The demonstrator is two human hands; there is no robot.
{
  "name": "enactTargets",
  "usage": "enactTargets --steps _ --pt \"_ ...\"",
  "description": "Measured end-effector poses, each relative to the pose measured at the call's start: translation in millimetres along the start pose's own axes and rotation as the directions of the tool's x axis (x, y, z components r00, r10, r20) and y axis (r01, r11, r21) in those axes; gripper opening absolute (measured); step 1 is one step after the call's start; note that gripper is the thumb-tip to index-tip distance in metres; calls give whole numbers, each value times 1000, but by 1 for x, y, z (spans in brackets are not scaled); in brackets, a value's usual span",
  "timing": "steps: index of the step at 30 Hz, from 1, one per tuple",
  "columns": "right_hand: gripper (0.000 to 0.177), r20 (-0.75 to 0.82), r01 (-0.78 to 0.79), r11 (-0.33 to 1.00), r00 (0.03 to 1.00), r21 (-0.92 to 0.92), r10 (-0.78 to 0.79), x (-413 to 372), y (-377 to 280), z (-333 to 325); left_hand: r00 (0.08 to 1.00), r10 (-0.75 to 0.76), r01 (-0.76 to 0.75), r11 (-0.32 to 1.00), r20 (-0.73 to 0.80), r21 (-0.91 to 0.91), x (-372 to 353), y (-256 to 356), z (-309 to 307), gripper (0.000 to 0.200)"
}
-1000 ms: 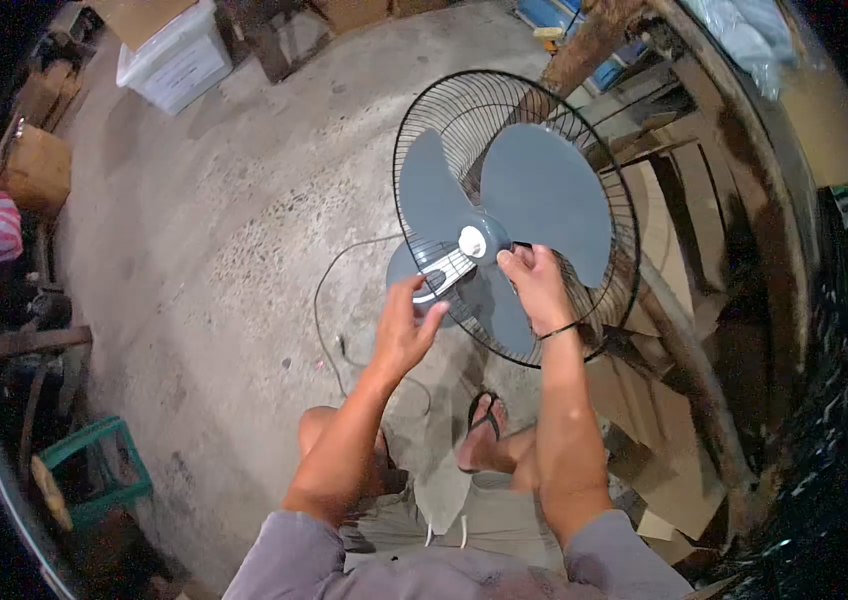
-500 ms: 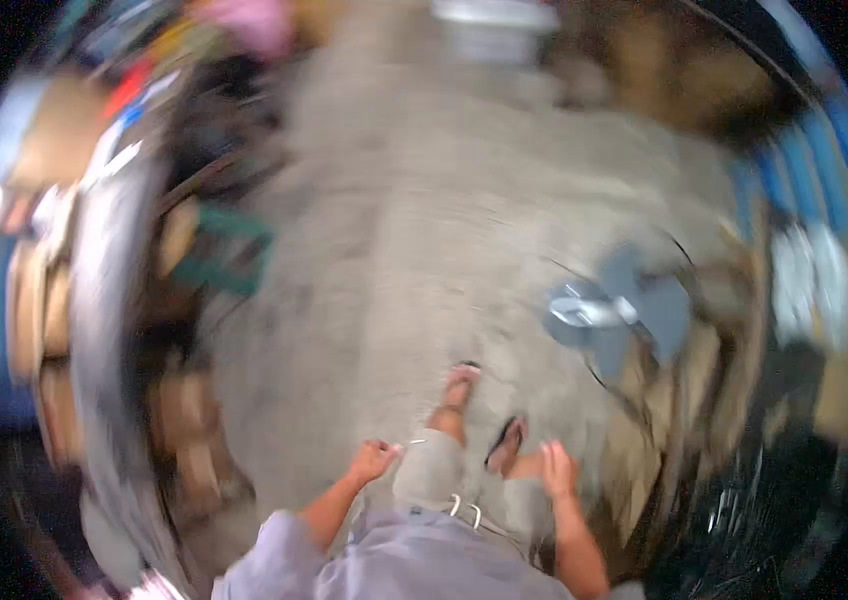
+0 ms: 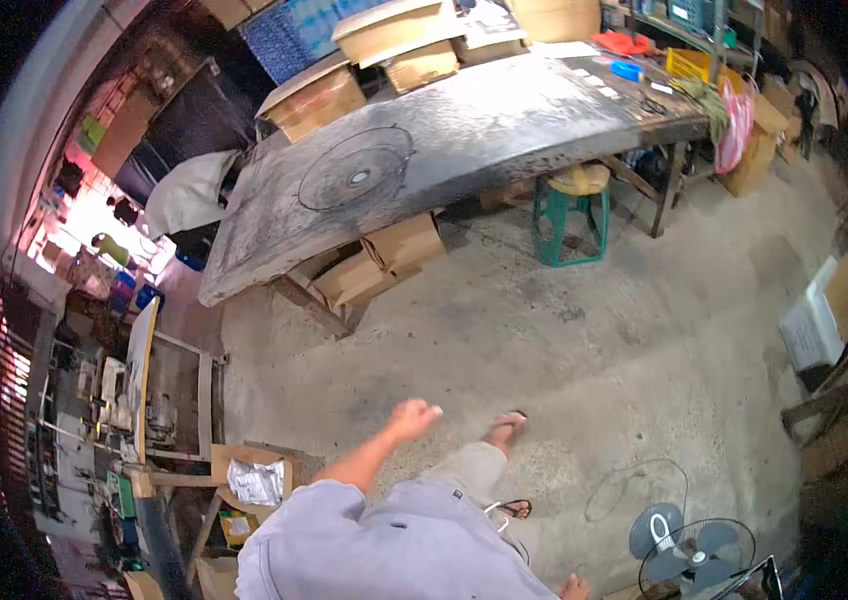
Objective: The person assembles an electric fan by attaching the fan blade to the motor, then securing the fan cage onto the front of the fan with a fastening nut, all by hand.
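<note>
My left hand [image 3: 412, 421] is held out over the concrete floor, in front of my body, with its fingers curled in; whether anything small is inside cannot be seen. At the bottom edge, my right hand [image 3: 575, 588] shows only in part, near the floor fan [image 3: 699, 560]. Ahead stands a long dark table [image 3: 484, 130] with a round wire fan grille [image 3: 358, 178] lying flat on its left part. Neither hand touches the table or the fan.
Cardboard boxes [image 3: 319, 100] stand along the table's back edge. A green stool [image 3: 572, 220] is under its right part. At the lower left, an open box [image 3: 302, 478] holds a silver packet. White and brown boxes [image 3: 812, 315] are at the right. Distant people appear at the upper left.
The view has swung left and sharpened, bringing the long table to the front. The fan has shifted to the lower right, and my right hand has dropped to the bottom edge.
</note>
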State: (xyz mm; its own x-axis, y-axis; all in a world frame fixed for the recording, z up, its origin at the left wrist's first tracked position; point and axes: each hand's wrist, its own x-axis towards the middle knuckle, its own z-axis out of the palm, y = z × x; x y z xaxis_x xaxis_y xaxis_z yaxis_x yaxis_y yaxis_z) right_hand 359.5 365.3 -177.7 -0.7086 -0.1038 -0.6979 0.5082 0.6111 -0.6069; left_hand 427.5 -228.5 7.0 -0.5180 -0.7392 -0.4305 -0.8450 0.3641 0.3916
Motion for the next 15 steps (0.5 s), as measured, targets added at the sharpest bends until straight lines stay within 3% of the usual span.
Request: enactTargets --steps 2,3,4,6,8,9,12,13,14,15 --pt "48 -60 -38 999 998 -35 36 4 -18 -3 964 -45 -12 978 -263 -210 43 -38 -40 34" --pt "44 -92 -56 997 994 -45 51 8 -30 -1 879 35 -69 996 -475 -53 65 -58 -57 39" --pt "40 -124 -74 996 990 -55 67 12 -46 3 870 78 -113 993 -487 -43 86 -70 -91 46" --pt "32 -190 -127 990 975 -61 113 20 -74 18 721 167 -157 985 -673 77 128 -70 -162 49" --pt "24 -269 -202 978 946 -52 181 22 -98 38 668 226 -141 974 -709 177 179 -66 -237 53" --pt "21 -313 -241 970 925 -43 216 23 -112 47 591 334 -187 942 -734 278 215 -77 -261 58" --pt "15 -419 -319 948 862 -11 285 26 -186 92 591 421 -203 903 -688 378 304 -77 -319 62" --pt "15 -344 -343 939 881 12 326 23 -211 114 599 453 -173 879 -661 445 326 -81 -330 63" --pt "17 -263 -363 931 896 32 358 27 -238 138 563 472 -180 872 -679 456 345 -81 -337 51" --pt "20 -175 -378 924 908 51 381 10 -326 179 565 471 -188 873 -678 449 368 -92 -343 51"
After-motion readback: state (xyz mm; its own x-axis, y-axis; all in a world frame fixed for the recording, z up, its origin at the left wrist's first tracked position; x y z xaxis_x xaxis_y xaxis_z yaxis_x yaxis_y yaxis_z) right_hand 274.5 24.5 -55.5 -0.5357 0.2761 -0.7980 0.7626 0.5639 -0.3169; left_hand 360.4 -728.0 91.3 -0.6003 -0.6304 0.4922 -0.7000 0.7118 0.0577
